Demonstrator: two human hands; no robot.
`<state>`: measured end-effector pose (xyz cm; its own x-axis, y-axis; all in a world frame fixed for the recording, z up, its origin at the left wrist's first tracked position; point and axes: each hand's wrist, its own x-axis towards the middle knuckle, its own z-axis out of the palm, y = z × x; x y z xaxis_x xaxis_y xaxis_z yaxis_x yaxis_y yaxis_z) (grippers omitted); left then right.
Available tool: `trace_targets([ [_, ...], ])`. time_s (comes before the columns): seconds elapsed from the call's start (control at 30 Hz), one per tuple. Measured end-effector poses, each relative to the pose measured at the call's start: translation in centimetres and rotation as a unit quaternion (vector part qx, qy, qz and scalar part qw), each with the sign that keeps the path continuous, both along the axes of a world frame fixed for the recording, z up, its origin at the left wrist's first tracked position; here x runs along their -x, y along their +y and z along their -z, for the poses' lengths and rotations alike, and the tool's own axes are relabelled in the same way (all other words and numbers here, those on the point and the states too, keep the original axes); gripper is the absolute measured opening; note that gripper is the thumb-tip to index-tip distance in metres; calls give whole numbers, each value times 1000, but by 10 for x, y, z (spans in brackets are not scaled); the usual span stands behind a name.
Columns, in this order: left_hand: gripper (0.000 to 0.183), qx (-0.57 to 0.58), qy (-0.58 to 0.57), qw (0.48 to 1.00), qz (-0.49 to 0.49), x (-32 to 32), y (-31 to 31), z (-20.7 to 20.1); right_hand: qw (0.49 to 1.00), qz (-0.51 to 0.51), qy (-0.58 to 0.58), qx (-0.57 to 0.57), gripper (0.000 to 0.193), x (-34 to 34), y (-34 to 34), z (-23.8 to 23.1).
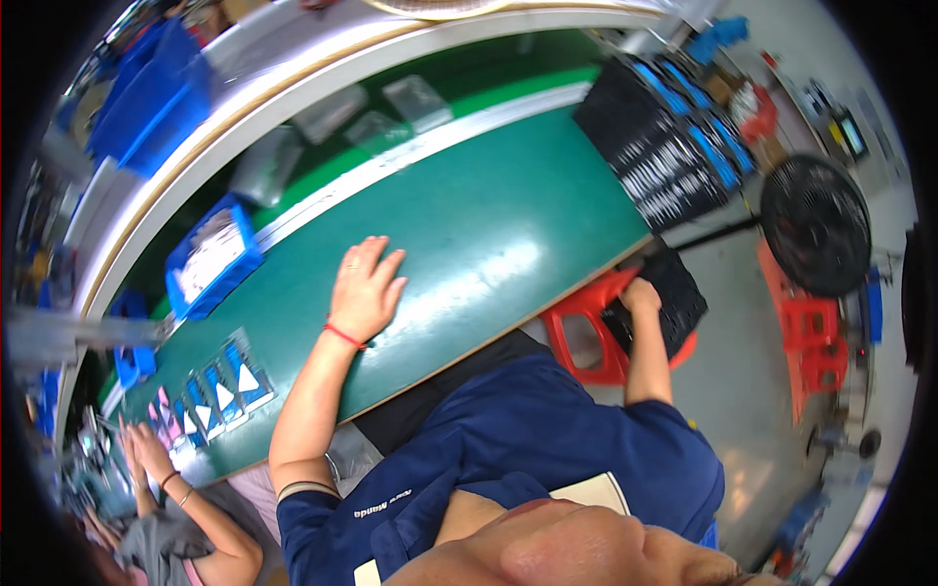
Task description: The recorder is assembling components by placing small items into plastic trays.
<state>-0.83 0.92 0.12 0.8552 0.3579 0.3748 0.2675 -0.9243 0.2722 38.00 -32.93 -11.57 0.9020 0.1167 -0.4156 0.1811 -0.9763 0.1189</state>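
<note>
My left hand (363, 293) lies palm down on the green tabletop (469, 225), with its fingers spread and nothing held. A red band circles that wrist. Off to the right, my right hand (641, 296) is closed on a black tray (681, 298) above a red plastic stool (578, 337). The fingertips are partly hidden against the tray. Beyond the table's right end stands a stack of black trays (655, 156) with blue pieces on top.
A blue bin (213, 256) of pale pieces stands at the table's back left. Several blue-and-white packaged items (225, 396) lie in a row beside a co-worker's hands (147, 451). Clear bags (415, 103) lie under the shelf. A black fan (814, 225) stands at the right.
</note>
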Motion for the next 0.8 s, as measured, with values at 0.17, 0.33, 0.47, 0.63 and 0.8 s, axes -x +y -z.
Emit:
trace_targets([
  [0.17, 34, 23, 7, 998, -50, 10, -2, 5, 830, -286, 428, -212, 33, 72, 89, -133],
  [0.33, 32, 37, 8, 981, -188, -22, -25, 5, 659, -553, 287, -421, 39, 105, 214, -189],
  [0.47, 36, 66, 38, 975, -208, -57, -47, -3, 755, -468, -55, -456, 71, 78, 348, -146],
  [0.63, 39, 76, -2, 985, -154, -31, -36, 9, 866, -348, -80, -350, 78, 111, 432, -166],
  [0.8, 39, 89, -9, 985, -144, -31, -32, 4, 907, -313, -53, -278, 83, 92, 456, -150],
])
